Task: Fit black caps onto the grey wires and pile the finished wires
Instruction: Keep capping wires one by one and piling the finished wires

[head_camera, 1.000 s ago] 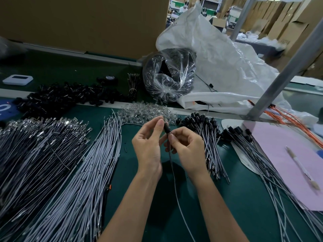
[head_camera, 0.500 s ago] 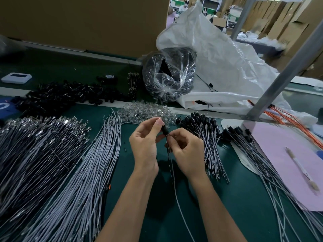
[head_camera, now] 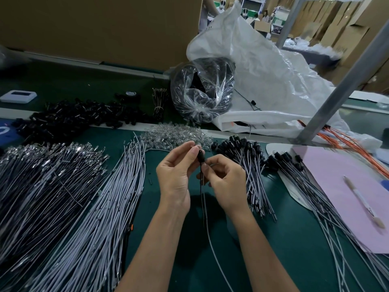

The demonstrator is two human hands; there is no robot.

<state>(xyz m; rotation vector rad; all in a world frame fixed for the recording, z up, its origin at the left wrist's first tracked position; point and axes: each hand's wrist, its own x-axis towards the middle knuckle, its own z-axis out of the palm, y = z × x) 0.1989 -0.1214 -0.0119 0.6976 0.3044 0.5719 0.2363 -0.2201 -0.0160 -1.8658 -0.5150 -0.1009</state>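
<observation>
Black cap pinched by left hand, right hand pinching its grey wire. Green bench, cardboard boxes behind.

Readable text: none anywhere in view.
Blue pad: at the frame edge, far to the left of the left hand; it bears a white curved mark, cut off by the edge. Whether it is a ring, a letter or a digit cannot be told.
White device: far left of that hand and beyond it; its dark screen shows nothing legible.
Boxes: far beyond the right hand, to its right; faint dark print on one face, too blurred to read.
White bag: beyond the right hand; a small orange mark near its lower fold, too small to read.
</observation>
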